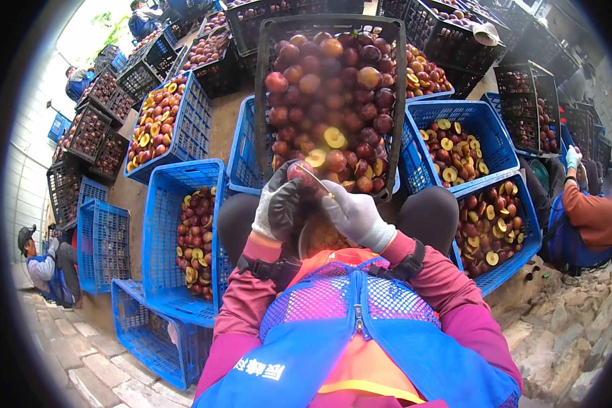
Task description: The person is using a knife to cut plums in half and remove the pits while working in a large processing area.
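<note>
Left fingers (283,209) hold a red plum (297,174); right fingers (336,198) hold a thin knife (314,179).

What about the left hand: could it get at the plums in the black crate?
Probably yes: the black crate is open-topped, just beyond the left hand, though that hand holds a plum, with the right hand holding a knife close by.

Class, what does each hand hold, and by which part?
The left hand holds a plum by its side; the right hand grips a knife by its handle.
</note>
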A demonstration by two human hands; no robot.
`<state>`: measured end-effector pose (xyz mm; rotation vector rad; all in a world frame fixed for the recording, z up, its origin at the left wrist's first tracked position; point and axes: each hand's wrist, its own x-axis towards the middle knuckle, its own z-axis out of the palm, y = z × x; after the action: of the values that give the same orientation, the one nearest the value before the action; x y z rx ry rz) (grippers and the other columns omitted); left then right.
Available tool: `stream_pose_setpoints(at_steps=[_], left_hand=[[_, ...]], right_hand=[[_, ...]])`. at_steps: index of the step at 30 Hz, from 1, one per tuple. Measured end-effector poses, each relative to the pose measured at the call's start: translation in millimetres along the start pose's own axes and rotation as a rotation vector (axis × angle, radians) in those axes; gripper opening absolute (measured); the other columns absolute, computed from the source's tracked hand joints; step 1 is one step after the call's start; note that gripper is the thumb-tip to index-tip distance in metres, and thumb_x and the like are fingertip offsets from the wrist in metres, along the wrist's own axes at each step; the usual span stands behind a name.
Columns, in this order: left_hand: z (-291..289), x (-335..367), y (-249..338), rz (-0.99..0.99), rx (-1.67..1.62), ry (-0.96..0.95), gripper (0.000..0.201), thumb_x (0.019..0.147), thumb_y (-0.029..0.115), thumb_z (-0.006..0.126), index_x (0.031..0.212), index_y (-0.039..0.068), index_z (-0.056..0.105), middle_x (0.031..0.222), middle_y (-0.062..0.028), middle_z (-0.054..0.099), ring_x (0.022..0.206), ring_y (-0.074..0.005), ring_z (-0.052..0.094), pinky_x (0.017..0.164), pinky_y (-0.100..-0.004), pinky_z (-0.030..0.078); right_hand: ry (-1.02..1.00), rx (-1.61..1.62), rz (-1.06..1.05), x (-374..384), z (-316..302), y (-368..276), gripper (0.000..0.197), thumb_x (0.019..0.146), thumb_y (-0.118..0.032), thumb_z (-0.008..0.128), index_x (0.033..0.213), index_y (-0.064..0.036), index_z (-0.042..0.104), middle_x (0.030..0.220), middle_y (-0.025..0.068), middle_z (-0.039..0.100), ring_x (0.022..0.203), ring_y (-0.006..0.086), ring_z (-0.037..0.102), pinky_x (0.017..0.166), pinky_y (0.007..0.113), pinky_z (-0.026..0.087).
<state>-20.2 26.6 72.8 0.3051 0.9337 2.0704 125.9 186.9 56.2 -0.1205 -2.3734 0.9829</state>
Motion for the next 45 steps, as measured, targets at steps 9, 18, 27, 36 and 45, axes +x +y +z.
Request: stream_pose_setpoints(at_steps=[9, 18, 27, 36, 45], left_hand=[[3.3, -4.5, -12.8, 0.007, -0.036, -0.01, 0.034, 0.109, 0.008, 0.065, 0.142, 0.003, 0.06, 0.129, -0.0082, 0.069, 0.118, -0.022, 0.072, 0.106, -0.0387, 0.061], [-9.2, 13.4, -54.4, -0.058, -0.248, 0.135, 0.027, 0.113, 0.026, 0.066, 0.131, 0.006, 0.068, 0.122, -0.0074, 0.074, 0.113, -0.0198, 0.073, 0.099, -0.0317, 0.061], [-41.0, 33.9, -49.3, 0.017, 0.153, 0.171, 0.038, 0.114, 0.046, 0.062, 0.124, 0.011, 0.071, 0.103, -0.0028, 0.072, 0.087, -0.0169, 0.071, 0.076, -0.0329, 0.061], [-3.2, 20.0, -39.7, -0.031, -0.006, 0.338, 0.039, 0.111, 0.051, 0.065, 0.117, 0.014, 0.072, 0.09, -0.0015, 0.07, 0.075, -0.0125, 0.066, 0.065, -0.0294, 0.055], [23.8, 6.9, 12.2, -0.084, 0.017, 0.316, 0.047, 0.108, 0.057, 0.066, 0.113, 0.01, 0.071, 0.082, -0.0012, 0.068, 0.061, -0.0134, 0.061, 0.053, -0.0291, 0.05]], right_hand=[[-0.019, -0.138, 0.052, -12.9, 7.8, -2.0, 0.028, 0.107, -0.025, 0.068, 0.131, -0.0109, 0.064, 0.068, 0.0148, 0.068, 0.058, 0.0397, 0.069, 0.055, 0.051, 0.054], [-0.075, -0.395, 0.106, -19.7, 29.5, 14.6, 0.03, 0.108, -0.034, 0.065, 0.124, -0.0084, 0.06, 0.061, 0.014, 0.067, 0.049, 0.0399, 0.066, 0.048, 0.054, 0.051], [-0.113, -0.331, 0.117, -19.0, 25.6, 11.7, 0.029, 0.11, -0.032, 0.062, 0.129, -0.0088, 0.063, 0.064, 0.0129, 0.068, 0.055, 0.0363, 0.069, 0.05, 0.051, 0.051], [-0.076, -0.391, -0.022, -13.6, 28.7, 17.9, 0.04, 0.108, -0.031, 0.066, 0.139, -0.0059, 0.062, 0.071, 0.0125, 0.072, 0.056, 0.0333, 0.07, 0.05, 0.048, 0.051], [0.218, 0.027, 0.103, 0.6, -7.5, 3.7, 0.051, 0.102, -0.036, 0.08, 0.139, -0.0025, 0.07, 0.094, 0.0148, 0.08, 0.072, 0.0191, 0.076, 0.06, 0.033, 0.056]])
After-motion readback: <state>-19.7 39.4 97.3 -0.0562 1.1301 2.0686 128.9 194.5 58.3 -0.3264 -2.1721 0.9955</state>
